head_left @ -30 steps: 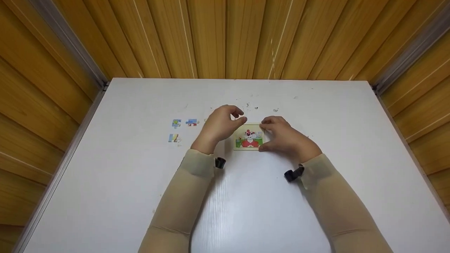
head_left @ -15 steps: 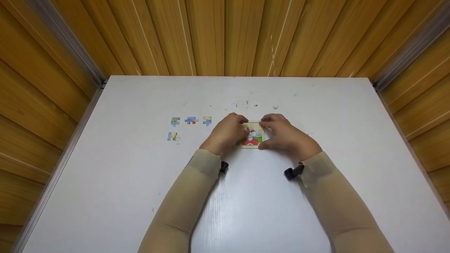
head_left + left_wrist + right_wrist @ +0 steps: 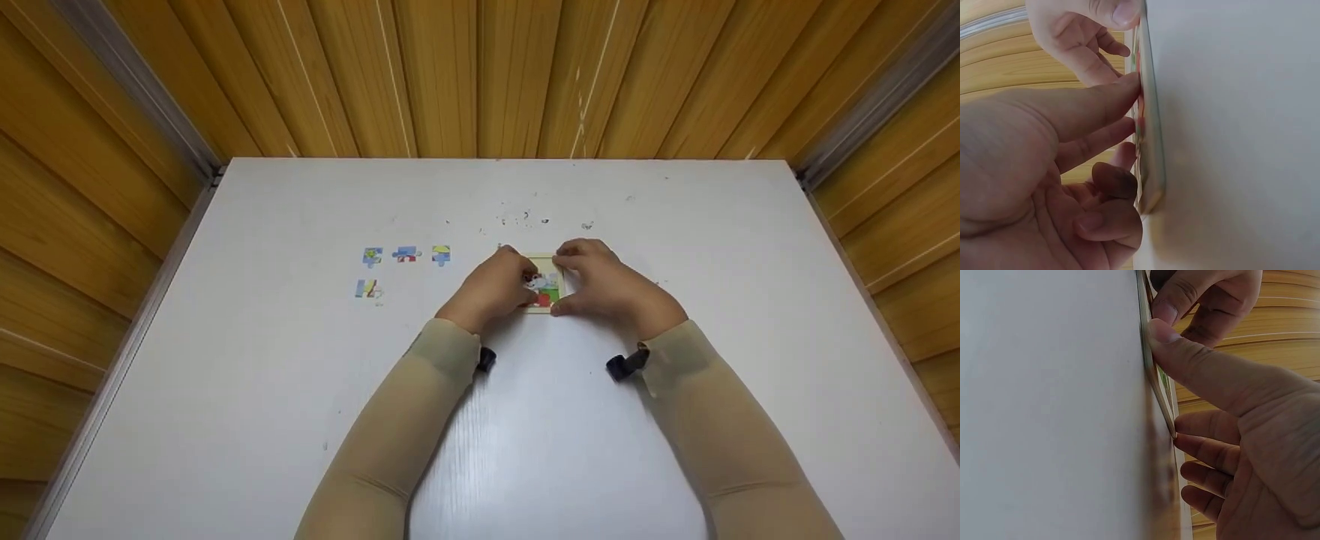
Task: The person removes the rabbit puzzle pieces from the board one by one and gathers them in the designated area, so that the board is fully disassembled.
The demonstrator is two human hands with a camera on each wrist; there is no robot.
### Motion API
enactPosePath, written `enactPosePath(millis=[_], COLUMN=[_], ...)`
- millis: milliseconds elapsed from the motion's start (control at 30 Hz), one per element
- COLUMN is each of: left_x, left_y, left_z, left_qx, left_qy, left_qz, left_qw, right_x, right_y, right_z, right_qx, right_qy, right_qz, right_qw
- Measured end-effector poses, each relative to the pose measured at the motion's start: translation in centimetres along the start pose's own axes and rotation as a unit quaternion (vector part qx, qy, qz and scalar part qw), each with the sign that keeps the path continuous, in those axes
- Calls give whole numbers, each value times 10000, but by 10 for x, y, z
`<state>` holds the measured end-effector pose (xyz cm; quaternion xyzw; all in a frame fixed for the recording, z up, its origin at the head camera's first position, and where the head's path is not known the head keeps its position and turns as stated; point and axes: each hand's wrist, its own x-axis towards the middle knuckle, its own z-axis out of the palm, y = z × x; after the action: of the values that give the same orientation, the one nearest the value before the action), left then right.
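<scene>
A small jigsaw puzzle in a pale wooden tray [image 3: 546, 259] lies on the white table; its picture shows a red and white cartoon animal on green. My right hand [image 3: 607, 285] grips the tray's right side, thumb at the near corner and fingers at the far one. From the left, my left hand [image 3: 495, 289] reaches over the tray and covers its left part. In the left wrist view its thumb [image 3: 1123, 87] and fingertips pinch at a puzzle piece [image 3: 1141, 107] in the tray. Most of that piece is hidden by the fingers.
Left of the tray lie loose puzzle pieces: a row of three, with the middle piece [image 3: 406, 254] blue and red, and another piece [image 3: 367, 289] below. Dark marks [image 3: 525, 217] spot the table [image 3: 300, 375] beyond the tray. Wood-look panels [image 3: 442, 75] surround it.
My left hand has come down and right onto the puzzle's face, uncovering the third loose piece in the row. My right hand stays at the tray's right side.
</scene>
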<state>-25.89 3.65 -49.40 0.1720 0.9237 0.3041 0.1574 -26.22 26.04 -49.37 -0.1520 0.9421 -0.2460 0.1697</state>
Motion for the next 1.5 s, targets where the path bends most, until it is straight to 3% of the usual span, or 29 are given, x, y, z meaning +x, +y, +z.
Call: enactPosePath(millis=[767,1133,1333,1500], left_x=[0,-4,-3,-2], left_y=[2,1,-1,-2], left_z=[1,-1,-1,1], left_qx=[338,315,366,442], left_qy=[15,-47,42,91], left_qz=[-33,95,286,271], left_qw=[9994,9994,9989,9986], right_x=[-2,0,1,1], right_y=[1,1,1,0], right_z=[0,0,0,0], right_qx=[-19,31,-40,-38], right_qy=[40,-22,-24,-20], right_qz=[-260,-112,-100,-42], right_qw=[9997,9999,9999,10000])
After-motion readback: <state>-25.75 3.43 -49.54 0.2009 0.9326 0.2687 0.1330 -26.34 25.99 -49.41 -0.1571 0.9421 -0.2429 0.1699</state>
